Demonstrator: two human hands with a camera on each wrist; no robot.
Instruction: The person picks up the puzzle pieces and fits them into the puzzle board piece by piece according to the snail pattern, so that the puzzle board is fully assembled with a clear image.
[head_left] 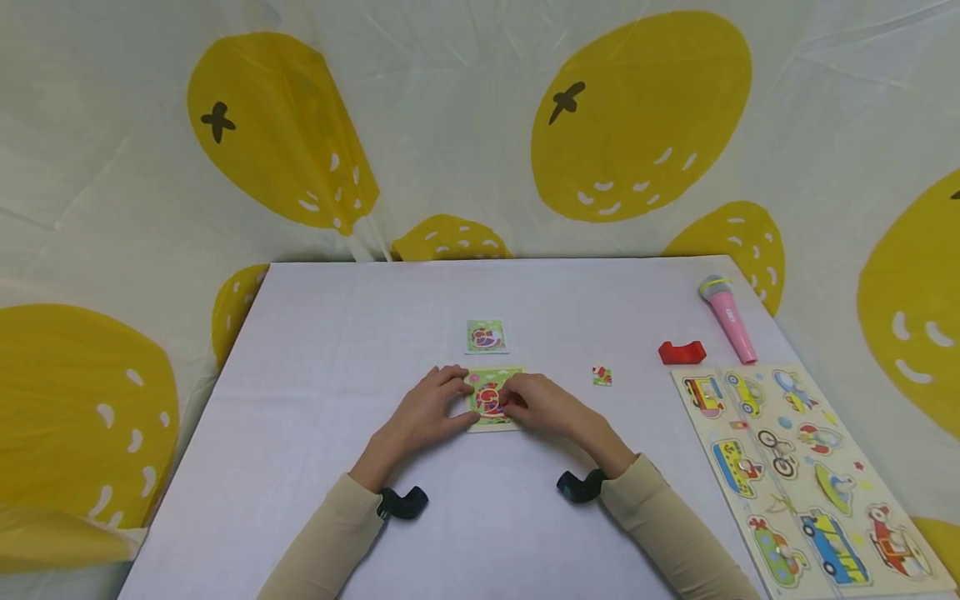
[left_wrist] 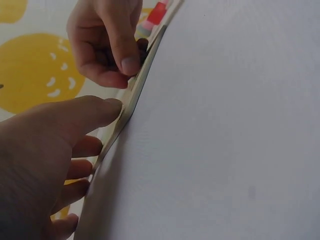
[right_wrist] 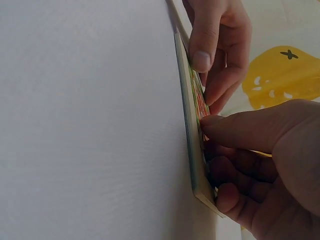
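A small square jigsaw puzzle [head_left: 489, 398] with a green border and a red picture lies on the table between the hands. My left hand [head_left: 431, 407] rests at its left side, the thumb near the front corner and the spread fingers toward the far corner. From the right, my right hand [head_left: 551, 408] reaches over the puzzle; its thumb and forefinger pinch a small puzzle piece, mostly hidden, low over the picture. In the right wrist view the thumb [right_wrist: 240, 131] is right at the surface of the puzzle's thick base [right_wrist: 187, 115]. A loose puzzle piece [head_left: 602, 376] lies off to the right.
Behind the puzzle lies a smaller picture card [head_left: 486, 336]. To the right are a red curved block [head_left: 682, 352], a pink toy microphone [head_left: 729, 318] and a large wooden vehicle peg board [head_left: 813, 483]. A curtain with yellow fruit shapes [head_left: 645, 117] hangs behind the table.
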